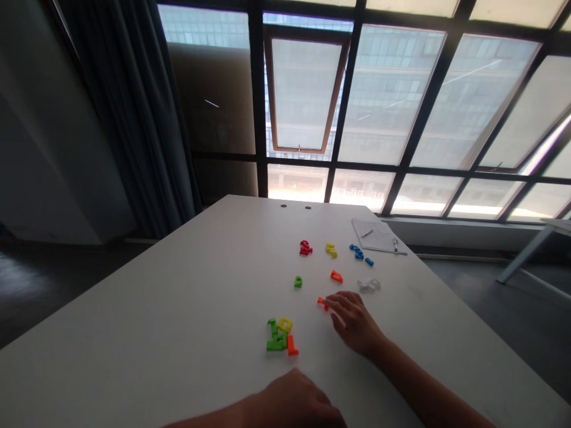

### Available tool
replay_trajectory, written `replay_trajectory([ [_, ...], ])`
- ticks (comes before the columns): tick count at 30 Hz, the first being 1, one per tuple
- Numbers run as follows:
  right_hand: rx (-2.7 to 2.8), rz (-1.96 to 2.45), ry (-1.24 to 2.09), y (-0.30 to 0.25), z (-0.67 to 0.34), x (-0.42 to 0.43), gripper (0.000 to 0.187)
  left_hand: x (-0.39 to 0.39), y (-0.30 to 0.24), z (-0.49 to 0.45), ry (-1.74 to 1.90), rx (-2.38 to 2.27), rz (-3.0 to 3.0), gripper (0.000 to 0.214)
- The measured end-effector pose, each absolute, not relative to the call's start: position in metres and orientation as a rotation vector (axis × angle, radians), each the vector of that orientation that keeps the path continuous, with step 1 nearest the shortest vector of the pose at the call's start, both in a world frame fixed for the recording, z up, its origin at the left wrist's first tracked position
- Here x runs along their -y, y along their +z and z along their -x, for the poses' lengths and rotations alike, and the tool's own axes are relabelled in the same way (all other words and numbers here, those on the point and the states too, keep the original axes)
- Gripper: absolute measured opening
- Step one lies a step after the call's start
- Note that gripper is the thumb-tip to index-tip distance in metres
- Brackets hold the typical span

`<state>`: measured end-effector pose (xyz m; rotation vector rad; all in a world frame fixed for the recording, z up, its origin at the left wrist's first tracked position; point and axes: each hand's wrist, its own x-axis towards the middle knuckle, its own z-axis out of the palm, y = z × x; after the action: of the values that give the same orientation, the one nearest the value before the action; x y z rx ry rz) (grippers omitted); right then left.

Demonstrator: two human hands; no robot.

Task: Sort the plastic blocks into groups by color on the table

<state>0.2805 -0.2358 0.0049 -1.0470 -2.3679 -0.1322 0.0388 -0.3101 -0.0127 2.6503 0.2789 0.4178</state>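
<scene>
My right hand (354, 321) reaches over the table with its fingers stretched out and the thumb apart. Its fingertips are at a small orange plastic piece (320, 301), partly covering it; no firm grip shows. At the bottom edge lies my left hand (297, 401), back upward, its fingers mostly hidden. Just beyond it is a mixed cluster: green pieces (277, 342), a yellow square piece (284, 324) and an orange L-shaped piece (291, 345). Another orange piece (336, 276) sits farther out, with a single green piece (298, 282) to its left.
Farther back on the white table (178, 297) are red pieces (305, 248), yellow pieces (331, 249) and blue pieces (358, 252). Whitish translucent pieces (369, 285) lie right of the orange one. Paper sheets (379, 236) with pens rest near the right edge. Windows stand beyond.
</scene>
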Motion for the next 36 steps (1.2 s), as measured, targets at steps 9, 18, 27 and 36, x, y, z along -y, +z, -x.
replay_trajectory([
  [9,2.341,1.390,-0.222,-0.002,-0.290,0.225,0.031,0.311,-0.010,-0.040,0.424,-0.291,-2.674,0.020],
  [18,2.310,1.509,-0.240,-0.011,-0.307,0.211,0.032,0.310,-0.013,-0.040,0.417,-0.285,-2.676,0.022],
  [27,2.246,1.368,-0.203,-0.004,-0.299,0.219,0.033,0.310,-0.011,-0.040,0.419,-0.284,-2.663,0.022],
  [36,2.693,0.671,0.175,0.026,-0.226,0.289,0.037,0.315,-0.004,-0.045,0.492,-0.304,-2.645,0.017],
])
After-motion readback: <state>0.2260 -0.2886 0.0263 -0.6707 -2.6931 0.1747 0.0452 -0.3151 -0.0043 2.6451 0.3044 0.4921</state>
